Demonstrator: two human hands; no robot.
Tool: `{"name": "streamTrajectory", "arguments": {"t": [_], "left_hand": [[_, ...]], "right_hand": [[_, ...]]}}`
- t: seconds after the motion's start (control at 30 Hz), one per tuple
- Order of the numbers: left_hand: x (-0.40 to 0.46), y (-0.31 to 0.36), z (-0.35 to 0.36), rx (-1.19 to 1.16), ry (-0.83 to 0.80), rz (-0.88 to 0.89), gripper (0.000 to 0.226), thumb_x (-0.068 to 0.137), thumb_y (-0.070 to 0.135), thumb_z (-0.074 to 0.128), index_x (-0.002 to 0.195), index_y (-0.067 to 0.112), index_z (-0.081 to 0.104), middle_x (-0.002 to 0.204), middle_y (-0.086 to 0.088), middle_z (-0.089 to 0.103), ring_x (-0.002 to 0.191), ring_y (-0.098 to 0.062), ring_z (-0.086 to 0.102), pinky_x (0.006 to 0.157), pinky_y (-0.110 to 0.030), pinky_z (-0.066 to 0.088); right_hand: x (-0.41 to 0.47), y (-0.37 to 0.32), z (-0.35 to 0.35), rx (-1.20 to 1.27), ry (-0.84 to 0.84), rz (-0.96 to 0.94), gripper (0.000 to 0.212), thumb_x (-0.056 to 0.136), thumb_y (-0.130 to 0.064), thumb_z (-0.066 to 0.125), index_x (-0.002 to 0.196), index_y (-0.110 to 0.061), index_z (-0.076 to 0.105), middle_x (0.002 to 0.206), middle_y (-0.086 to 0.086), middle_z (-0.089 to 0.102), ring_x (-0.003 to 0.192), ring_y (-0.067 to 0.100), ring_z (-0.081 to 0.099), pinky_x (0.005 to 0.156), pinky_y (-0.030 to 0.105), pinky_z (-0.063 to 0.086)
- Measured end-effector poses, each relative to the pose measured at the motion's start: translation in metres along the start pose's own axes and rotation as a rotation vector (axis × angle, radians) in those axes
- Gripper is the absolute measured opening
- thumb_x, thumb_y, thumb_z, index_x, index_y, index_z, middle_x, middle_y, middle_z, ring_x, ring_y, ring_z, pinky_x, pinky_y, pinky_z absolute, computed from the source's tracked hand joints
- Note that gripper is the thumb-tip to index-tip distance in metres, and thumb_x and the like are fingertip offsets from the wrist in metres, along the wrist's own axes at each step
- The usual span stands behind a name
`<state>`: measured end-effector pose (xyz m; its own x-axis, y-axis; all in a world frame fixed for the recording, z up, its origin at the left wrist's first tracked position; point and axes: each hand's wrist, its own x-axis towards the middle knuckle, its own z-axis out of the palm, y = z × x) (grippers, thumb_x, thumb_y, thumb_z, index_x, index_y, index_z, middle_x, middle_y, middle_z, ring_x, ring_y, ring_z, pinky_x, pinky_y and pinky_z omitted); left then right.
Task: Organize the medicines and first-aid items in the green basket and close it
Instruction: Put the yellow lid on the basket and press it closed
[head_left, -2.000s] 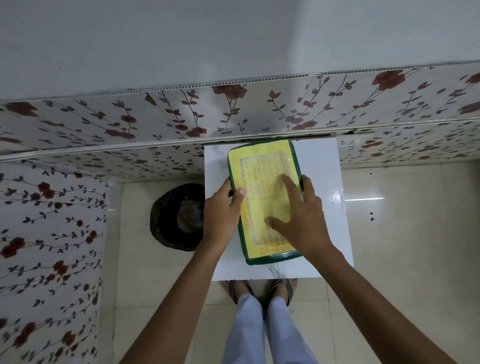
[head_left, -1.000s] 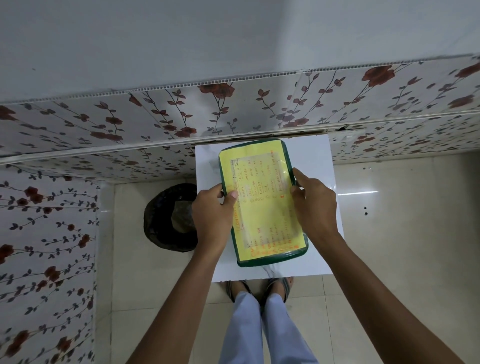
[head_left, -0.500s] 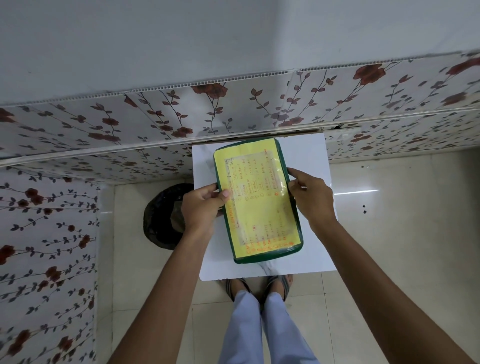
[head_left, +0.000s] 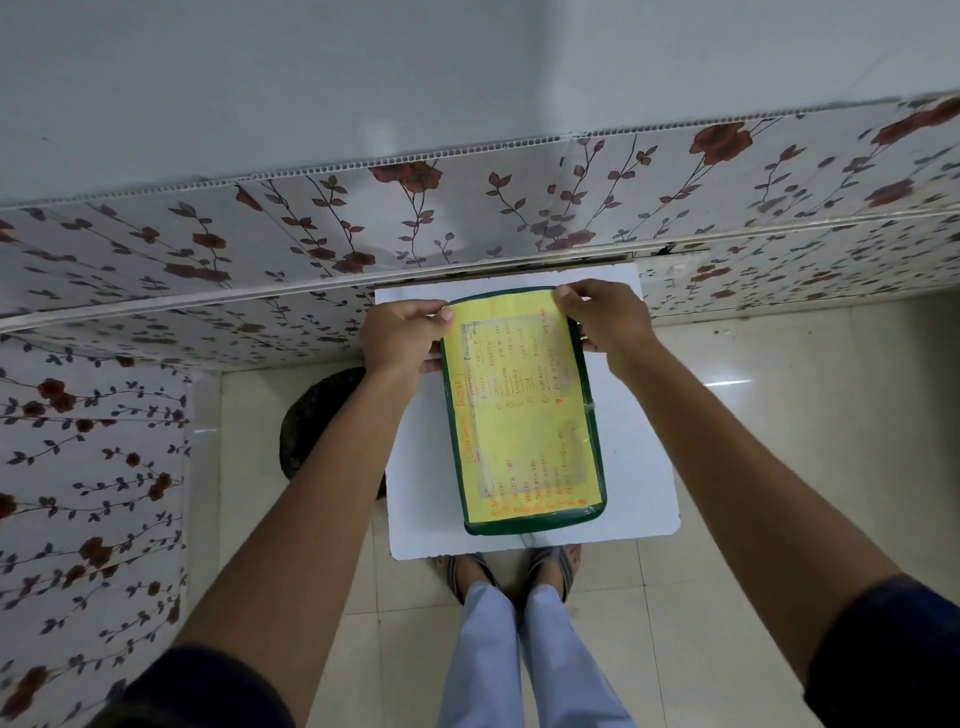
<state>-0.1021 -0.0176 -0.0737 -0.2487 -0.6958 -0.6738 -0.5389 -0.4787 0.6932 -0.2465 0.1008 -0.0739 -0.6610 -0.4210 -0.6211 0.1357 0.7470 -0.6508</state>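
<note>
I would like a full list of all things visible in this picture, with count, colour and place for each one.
green basket: one, dark green, lid on, on the table
yellow sheet: one, handwritten, on the lid
table: one, white, against the wall
dark round object: one, blackish, floor left of the table
wall panels: floral, red-brown on white
left hand: far left corner of the lid
right hand: far right corner
sandalled feet: two, below the table

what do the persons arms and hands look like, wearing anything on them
Both hands are bare: the left hand and the right hand show no gloves, and no rings or watch can be seen. The forearms are uncovered too. Dark navy sleeves, the left sleeve and the right sleeve, are pushed up to around the elbows, plain, with no markings visible.
</note>
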Motion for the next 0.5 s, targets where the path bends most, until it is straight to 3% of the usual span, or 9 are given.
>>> {"name": "streamTrajectory", "arguments": {"t": [0.2, 0.37, 0.43, 0.5], "left_hand": [[0.004, -0.008, 0.002, -0.019, 0.049, 0.034, 0.017, 0.08, 0.013, 0.067, 0.096, 0.009, 0.069, 0.094, -0.011, 0.073, 0.08, -0.025, 0.069, 0.064, -0.034, 0.058], [-0.022, -0.028, -0.005, -0.002, -0.053, -0.045, 0.022, 0.081, 0.014, 0.066, 0.101, 0.003, 0.065, 0.097, -0.013, 0.071, 0.084, -0.026, 0.068, 0.074, -0.041, 0.058], [-0.036, -0.044, -0.009, 0.008, -0.077, -0.074, 0.016, 0.081, 0.011, 0.066, 0.095, 0.004, 0.065, 0.096, -0.013, 0.07, 0.085, -0.028, 0.068, 0.072, -0.04, 0.057], [-0.041, -0.055, -0.009, -0.041, -0.018, -0.09, 0.011, 0.082, 0.009, 0.065, 0.091, 0.003, 0.064, 0.094, -0.016, 0.07, 0.082, -0.029, 0.067, 0.07, -0.039, 0.057]], "right_hand": [[0.004, 0.0, 0.001, 0.071, -0.052, 0.034, 0.03, 0.091, -0.035, 0.052, 0.113, -0.016, 0.058, 0.105, 0.001, 0.062, 0.097, 0.026, 0.057, 0.077, 0.035, 0.048], [-0.018, 0.017, -0.006, 0.042, -0.106, 0.072, 0.033, 0.091, -0.031, 0.053, 0.121, -0.016, 0.055, 0.11, 0.003, 0.064, 0.101, 0.024, 0.06, 0.086, 0.04, 0.052], [-0.033, 0.036, -0.004, 0.029, -0.136, 0.13, 0.029, 0.091, -0.029, 0.053, 0.117, -0.015, 0.055, 0.107, 0.004, 0.064, 0.099, 0.024, 0.061, 0.086, 0.041, 0.054], [-0.042, 0.052, 0.002, 0.085, -0.064, 0.147, 0.021, 0.091, -0.029, 0.054, 0.107, -0.016, 0.055, 0.103, 0.005, 0.063, 0.098, 0.027, 0.062, 0.087, 0.043, 0.054]]}}
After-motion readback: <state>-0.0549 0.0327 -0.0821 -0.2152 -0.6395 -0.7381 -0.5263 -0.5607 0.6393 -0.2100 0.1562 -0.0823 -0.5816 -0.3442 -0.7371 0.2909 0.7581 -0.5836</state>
